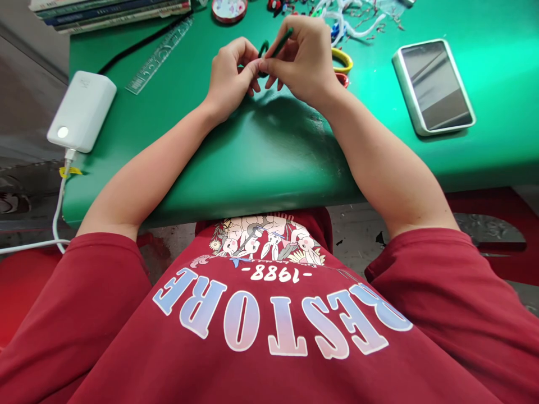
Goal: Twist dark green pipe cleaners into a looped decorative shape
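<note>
Above the green table, both hands meet over a dark green pipe cleaner (pixel 283 42), which is bent into a small loop with one end sticking up. The thumb and fingertips of my left hand (pixel 231 73) pinch the looped part. My right hand (pixel 307 56) grips the straight end between thumb and forefinger, close against the left fingertips. Part of the loop is hidden by the fingers. Just beyond my right wrist lie scissors (pixel 347 59) with a yellow and red handle, partly covered by the hand.
A white power bank (pixel 82 111) with a cable sits at left, near a clear ruler (pixel 158 56) and stacked books (pixel 113 15). A phone (pixel 435 87) lies at right. White pipe cleaners (pixel 357 31) and small scraps are at the back, with a round lid (pixel 229 10).
</note>
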The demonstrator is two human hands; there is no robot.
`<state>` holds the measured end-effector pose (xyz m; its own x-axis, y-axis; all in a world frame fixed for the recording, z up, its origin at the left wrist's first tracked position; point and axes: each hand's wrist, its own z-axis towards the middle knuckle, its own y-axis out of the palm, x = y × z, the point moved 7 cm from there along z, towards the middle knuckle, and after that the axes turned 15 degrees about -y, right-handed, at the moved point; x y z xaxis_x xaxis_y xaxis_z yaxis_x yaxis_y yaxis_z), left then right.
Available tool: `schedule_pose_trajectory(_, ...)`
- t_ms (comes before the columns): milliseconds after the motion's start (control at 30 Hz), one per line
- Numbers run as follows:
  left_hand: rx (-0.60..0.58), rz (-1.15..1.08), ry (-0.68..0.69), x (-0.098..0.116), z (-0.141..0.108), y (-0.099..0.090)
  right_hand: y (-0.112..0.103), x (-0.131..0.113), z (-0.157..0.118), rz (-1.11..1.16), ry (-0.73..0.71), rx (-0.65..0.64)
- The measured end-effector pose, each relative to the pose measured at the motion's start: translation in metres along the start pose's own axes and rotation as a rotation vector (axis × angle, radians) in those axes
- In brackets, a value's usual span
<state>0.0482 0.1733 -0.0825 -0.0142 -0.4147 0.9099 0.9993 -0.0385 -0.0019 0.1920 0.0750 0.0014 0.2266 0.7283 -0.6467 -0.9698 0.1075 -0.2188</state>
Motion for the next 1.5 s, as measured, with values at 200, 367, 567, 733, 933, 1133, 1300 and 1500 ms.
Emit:
schedule_pose_trajectory(200, -0.125, 0.0, 0.115, 0.017, -0.003, 0.0, 0.0, 0.015, -0.002, 0.279, 0.142, 0.07)
schedule_pose_trajectory(367, -0.123, 0.017, 0.273, 0.02, -0.007, 0.004, 0.004, 0.028, -0.009, 0.397, 0.399, 0.12)
schedule_pose_trajectory(567, -0.03, -0.019, 0.204, 0.003, -0.001, 0.002, 0.008, 0.022, -0.008, 0.341, 0.399, 0.155)
schedule_pose_trajectory(733, -0.056, -0.035, 0.098, -0.012, 0.008, -0.002, 0.004, -0.002, 0.0, -0.086, 0.145, 0.003)
schedule_pose_trajectory(933, -0.018, -0.087, -0.008, -0.01, 0.008, -0.005, -0.003, -0.023, 0.003, -0.527, -0.089, -0.203)
schedule_pose_trajectory(1133, -0.125, -0.045, -0.042, -0.008, 0.006, -0.006, 0.0, -0.034, 0.002, -0.721, -0.213, -0.326)
schedule_pose_trajectory(1300, -0.086, -0.011, -0.113, -0.008, 0.006, -0.008, 0.007, -0.047, -0.001, -0.899, -0.287, -0.438)
schedule_pose_trajectory(1500, -0.092, 0.011, -0.223, 0.014, -0.005, -0.007, 0.011, -0.055, -0.004, -0.98, -0.33, -0.523)
